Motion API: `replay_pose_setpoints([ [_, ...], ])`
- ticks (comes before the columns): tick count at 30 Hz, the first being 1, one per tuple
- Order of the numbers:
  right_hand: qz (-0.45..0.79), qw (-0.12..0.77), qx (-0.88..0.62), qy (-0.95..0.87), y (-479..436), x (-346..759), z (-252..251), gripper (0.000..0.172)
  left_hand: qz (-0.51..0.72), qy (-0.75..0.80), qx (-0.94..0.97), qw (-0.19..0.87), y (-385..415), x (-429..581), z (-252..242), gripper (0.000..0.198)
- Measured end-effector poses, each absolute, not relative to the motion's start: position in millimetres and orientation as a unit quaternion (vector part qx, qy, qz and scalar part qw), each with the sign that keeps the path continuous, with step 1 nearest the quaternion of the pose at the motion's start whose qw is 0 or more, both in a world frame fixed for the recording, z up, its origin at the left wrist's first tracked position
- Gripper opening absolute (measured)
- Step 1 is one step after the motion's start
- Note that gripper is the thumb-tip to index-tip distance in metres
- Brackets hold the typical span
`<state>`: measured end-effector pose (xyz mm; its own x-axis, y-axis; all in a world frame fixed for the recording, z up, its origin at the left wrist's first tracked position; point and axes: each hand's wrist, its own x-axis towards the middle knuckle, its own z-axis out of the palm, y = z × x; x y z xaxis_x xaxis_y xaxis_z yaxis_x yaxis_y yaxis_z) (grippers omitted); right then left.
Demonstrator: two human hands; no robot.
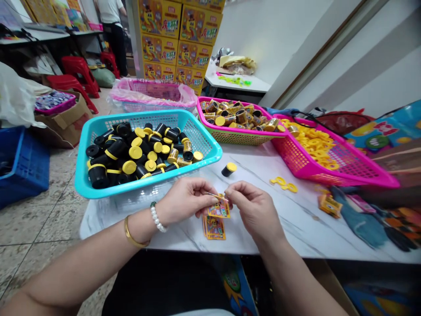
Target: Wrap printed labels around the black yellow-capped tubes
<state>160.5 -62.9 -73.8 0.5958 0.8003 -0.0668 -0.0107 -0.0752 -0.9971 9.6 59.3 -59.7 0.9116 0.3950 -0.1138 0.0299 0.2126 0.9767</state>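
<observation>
Between its thumb and fingers, my left hand (192, 199) pinches a small orange printed label (220, 208). My right hand (252, 206) is closed at the label's upper right edge, thumb against forefinger; its fingertips partly hide what they grip. Beneath the hands lies a small stack of similar labels (215, 230) on the white marbled table (184, 237). A black cup with a yellow lid (229, 170) rests on its side or tilted just beyond my hands. Further right are some joined yellow plastic rings (283, 184).
A turquoise basket (205, 147) of black, yellow-lidded cups stands at left. Behind are pink baskets, one with labelled cups (241, 116), another with yellow plastic pieces (314, 142). Stacked yellow cartons (161, 48) rise at the back. A person (113, 30) stands far left.
</observation>
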Motion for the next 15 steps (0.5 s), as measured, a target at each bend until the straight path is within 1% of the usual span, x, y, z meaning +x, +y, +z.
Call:
replay_pose_setpoints([
  [2,0.318,0.626,-0.647,-0.297,-64,160,-71,0.028,0.128,0.176,0.622,0.752,59,9,-58,0.014],
  [4,0.359,0.628,-0.631,-0.281,-64,159,-70,0.036,0.152,0.184,0.628,0.740,58,9,-57,0.014],
  [6,0.445,0.596,-0.609,-0.276,-65,155,-70,0.047,0.174,0.188,0.633,0.731,56,9,-56,0.029],
  [7,0.477,0.574,-0.603,-0.283,-66,153,-71,0.049,0.182,0.190,0.636,0.725,55,9,-55,0.036],
  [9,0.486,0.553,-0.605,-0.304,-66,149,-73,0.044,0.204,0.204,0.638,0.714,54,8,-54,0.043],
  [12,0.440,0.587,-0.605,-0.309,-65,145,-73,0.041,0.247,0.231,0.635,0.694,53,7,-55,0.035],
  [15,0.469,0.609,-0.568,-0.295,-64,143,-68,0.053,0.279,0.234,0.646,0.671,53,6,-56,0.025],
])
